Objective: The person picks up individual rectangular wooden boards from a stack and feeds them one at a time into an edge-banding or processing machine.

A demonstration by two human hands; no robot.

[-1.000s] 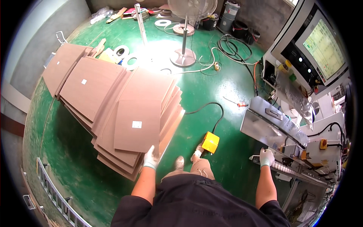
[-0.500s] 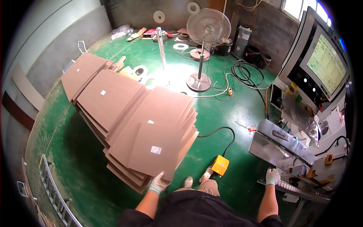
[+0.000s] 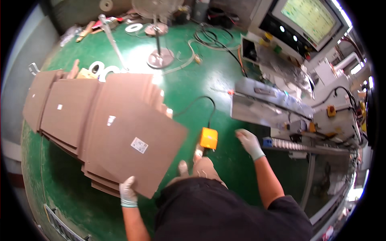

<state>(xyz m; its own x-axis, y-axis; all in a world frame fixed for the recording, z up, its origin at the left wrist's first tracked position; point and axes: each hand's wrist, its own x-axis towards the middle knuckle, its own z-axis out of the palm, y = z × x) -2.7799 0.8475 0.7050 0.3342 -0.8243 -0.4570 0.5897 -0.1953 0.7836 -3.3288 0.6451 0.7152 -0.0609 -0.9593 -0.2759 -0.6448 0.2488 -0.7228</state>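
One brown panel, edge in left fingers

Left hand grips a labelled brown panel by its near edge, overlapping stacked panels.
The gloved right hand, empty with fingers extended, is above the green floor, near a metal rail; a yellow box sits beside one shoe, its black cable curving away.
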